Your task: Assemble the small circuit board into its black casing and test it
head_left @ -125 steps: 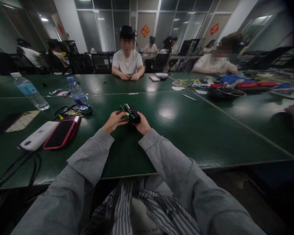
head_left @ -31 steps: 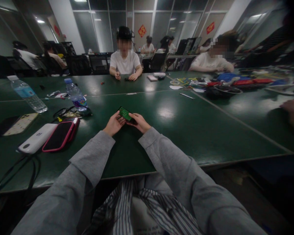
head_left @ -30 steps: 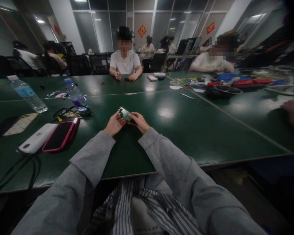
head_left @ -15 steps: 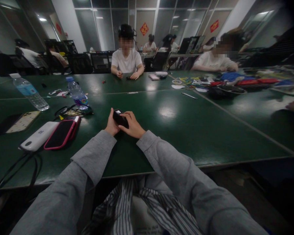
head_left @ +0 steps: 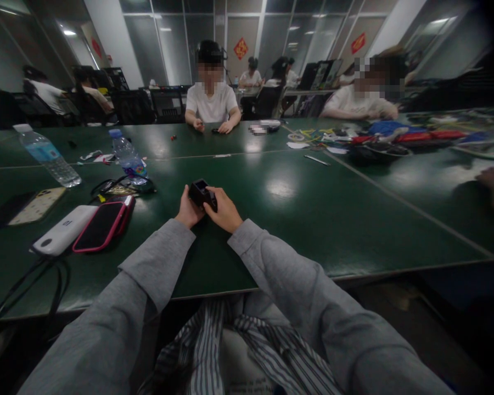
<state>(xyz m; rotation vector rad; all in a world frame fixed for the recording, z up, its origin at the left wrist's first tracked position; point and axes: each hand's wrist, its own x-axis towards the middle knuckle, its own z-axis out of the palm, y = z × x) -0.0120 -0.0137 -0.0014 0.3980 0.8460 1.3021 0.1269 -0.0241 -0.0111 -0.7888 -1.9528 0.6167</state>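
A small black box-shaped device (head_left: pixel 198 195) is held just above the green table in front of me. A greyish, screen-like face shows on its top; its exact kind is unclear. My left hand (head_left: pixel 186 210) is closed around its left side and underside, with most of the fingers hidden behind it. From the right, my right hand (head_left: pixel 224 210) grips the device, the thumb on the near side and bent fingers over the top.
Left of my hands lie a pink-cased phone (head_left: pixel 100 226), a white power bank (head_left: pixel 64 229) and a patterned phone case (head_left: pixel 38 206). Two water bottles (head_left: pixel 129 159) stand tilted in view. Tangled cables (head_left: pixel 379 137) cover the far right. A person (head_left: pixel 212 101) sits opposite.
The device has turned in my hands, so its greyish screen-like face shows more. My right fingers have shifted from lying across it to its right side.
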